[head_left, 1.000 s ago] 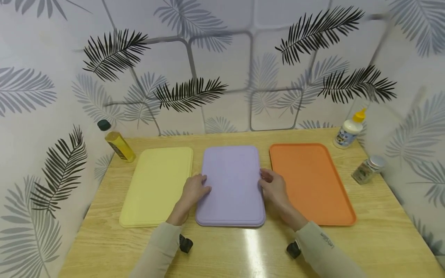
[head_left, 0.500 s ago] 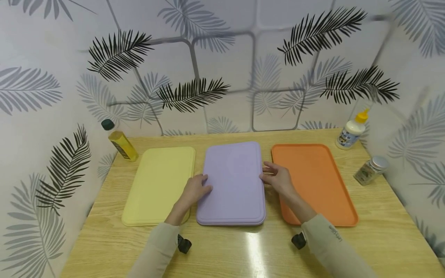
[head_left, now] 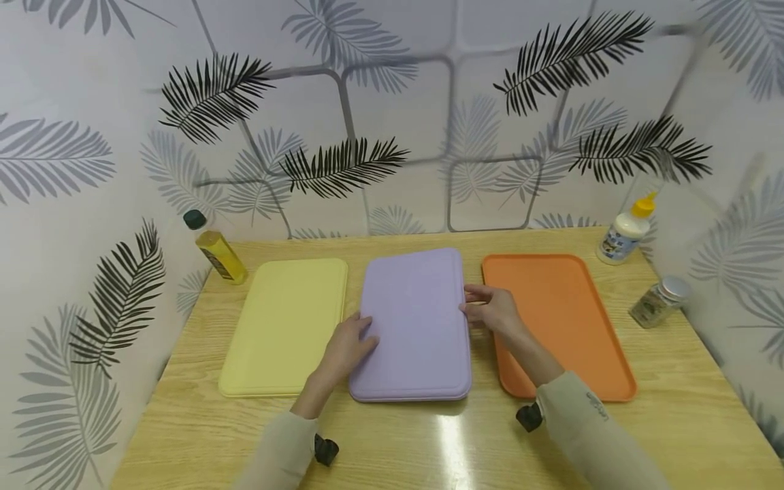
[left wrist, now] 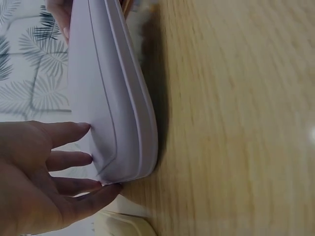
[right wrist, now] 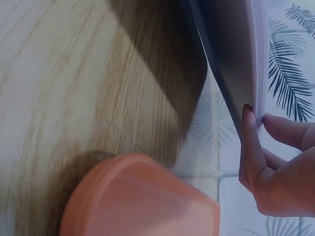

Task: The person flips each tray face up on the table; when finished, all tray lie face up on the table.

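Observation:
In the head view a flat-topped purple tray (head_left: 413,323) lies in the middle, its right side raised off the table. My right hand (head_left: 496,314) pinches that raised right edge, thumb on the outer face and fingers against the darker underside in the right wrist view. On the opposite side, my left hand (head_left: 347,347) touches the tray's left edge with fairly straight, spread fingers. In the left wrist view two rim layers show along the purple edge, with shadow beneath. To the left is a yellow tray (head_left: 284,327); an orange tray (head_left: 557,320) lies to the right, hollow side up.
On the wooden table (head_left: 392,442), an oil bottle (head_left: 220,255) stands at the back left. A white bottle with a yellow nozzle (head_left: 621,235) and a glass jar with a silver lid (head_left: 655,304) stand at the right. A leaf-patterned wall covering (head_left: 398,102) rises behind.
The right side of the purple tray has risen and tilted up with my right hand, which has moved up and slightly right. My left hand stays at the left edge.

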A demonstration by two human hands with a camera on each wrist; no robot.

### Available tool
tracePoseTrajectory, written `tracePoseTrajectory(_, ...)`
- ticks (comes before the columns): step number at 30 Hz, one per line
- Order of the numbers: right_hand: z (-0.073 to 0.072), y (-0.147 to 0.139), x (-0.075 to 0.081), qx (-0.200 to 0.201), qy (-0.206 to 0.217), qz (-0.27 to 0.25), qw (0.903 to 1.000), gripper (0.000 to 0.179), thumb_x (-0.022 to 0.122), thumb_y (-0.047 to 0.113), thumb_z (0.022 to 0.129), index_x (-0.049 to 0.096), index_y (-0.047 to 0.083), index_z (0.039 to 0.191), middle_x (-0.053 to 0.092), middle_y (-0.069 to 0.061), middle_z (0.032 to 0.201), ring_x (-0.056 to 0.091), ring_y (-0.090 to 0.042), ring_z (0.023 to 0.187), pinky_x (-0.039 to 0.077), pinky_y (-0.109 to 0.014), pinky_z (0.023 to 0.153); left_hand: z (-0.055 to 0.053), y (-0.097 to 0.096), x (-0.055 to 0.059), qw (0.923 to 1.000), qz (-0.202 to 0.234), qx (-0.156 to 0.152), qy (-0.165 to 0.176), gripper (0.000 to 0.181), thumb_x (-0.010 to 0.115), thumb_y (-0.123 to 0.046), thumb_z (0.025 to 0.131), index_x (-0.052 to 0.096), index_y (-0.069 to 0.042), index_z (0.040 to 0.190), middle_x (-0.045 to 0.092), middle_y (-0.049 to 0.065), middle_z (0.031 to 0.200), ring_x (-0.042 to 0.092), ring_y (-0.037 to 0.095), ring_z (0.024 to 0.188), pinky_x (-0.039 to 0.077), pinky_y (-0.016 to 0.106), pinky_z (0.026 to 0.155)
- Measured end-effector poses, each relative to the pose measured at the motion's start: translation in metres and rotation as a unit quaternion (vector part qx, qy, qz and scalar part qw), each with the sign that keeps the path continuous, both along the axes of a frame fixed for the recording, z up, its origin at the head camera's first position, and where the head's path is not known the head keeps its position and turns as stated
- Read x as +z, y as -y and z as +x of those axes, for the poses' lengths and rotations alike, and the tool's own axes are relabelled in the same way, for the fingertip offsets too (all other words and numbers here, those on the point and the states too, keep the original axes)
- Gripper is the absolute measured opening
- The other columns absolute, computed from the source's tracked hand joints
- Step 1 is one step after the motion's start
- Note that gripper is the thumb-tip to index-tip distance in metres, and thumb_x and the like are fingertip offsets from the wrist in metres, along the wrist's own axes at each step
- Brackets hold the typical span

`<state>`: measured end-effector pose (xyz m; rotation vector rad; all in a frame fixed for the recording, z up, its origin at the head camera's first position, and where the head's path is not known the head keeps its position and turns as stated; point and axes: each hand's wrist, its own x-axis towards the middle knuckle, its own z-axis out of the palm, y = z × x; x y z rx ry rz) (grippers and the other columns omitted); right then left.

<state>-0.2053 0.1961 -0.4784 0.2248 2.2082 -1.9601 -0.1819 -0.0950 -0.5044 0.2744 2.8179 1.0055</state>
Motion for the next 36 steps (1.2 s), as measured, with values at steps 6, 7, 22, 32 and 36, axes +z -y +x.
tracePoseTrajectory(6,0.000,0.000,0.001,0.005,0.008,0.006,0.9999,0.051,0.065,-0.003,0.088,0.050,-0.005,0.136,0.053,-0.024,0.120,0.062,-0.011,0.075,0.058,-0.042,0.076,0.022,-0.004,0.005,0.9992,-0.036,-0.008,-0.015,0.051,0.069,-0.022,0.089,0.056,0.005,0.130,0.041,0.032,0.141,0.042,0.050,0.126,0.043,0.058,0.098)
tracePoseTrajectory(7,0.001,0.000,0.001,0.005,0.009,0.006,0.9999,0.052,0.066,-0.003,0.087,0.050,-0.005,0.136,0.053,-0.023,0.119,0.062,-0.011,0.075,0.058,-0.043,0.077,0.026,-0.004,0.007,0.9990,-0.040,-0.009,-0.014,0.053,0.070,-0.024,0.089,0.055,0.005,0.130,0.041,0.032,0.141,0.042,0.051,0.126,0.043,0.059,0.098)
tracePoseTrajectory(22,0.002,-0.002,0.013,0.011,-0.004,0.004,0.9999,0.056,0.067,-0.001,0.088,0.047,-0.002,0.140,0.052,-0.022,0.118,0.061,-0.010,0.078,0.059,-0.037,0.072,0.084,-0.005,0.009,0.9976,-0.040,-0.053,-0.019,0.087,0.082,-0.039,0.072,0.046,0.003,0.139,0.032,0.035,0.145,0.038,0.054,0.127,0.040,0.059,0.100)
tracePoseTrajectory(32,0.003,-0.001,0.020,0.025,-0.019,0.006,0.9995,0.057,0.067,0.000,0.088,0.046,0.000,0.140,0.052,-0.021,0.119,0.060,-0.012,0.083,0.058,-0.043,0.077,0.094,-0.013,0.005,0.9889,-0.097,-0.040,-0.105,0.074,0.083,-0.006,0.070,0.050,0.002,0.136,0.044,0.032,0.138,0.052,0.048,0.113,0.051,0.053,0.089)
tracePoseTrajectory(36,0.004,-0.002,0.024,0.031,-0.026,0.000,0.9992,0.056,0.067,0.000,0.088,0.046,-0.002,0.140,0.052,-0.022,0.117,0.060,-0.011,0.082,0.059,-0.042,0.075,0.096,-0.013,0.005,0.9899,-0.094,-0.039,-0.099,0.073,0.082,-0.004,0.071,0.049,0.002,0.136,0.044,0.031,0.138,0.054,0.048,0.110,0.052,0.053,0.087)
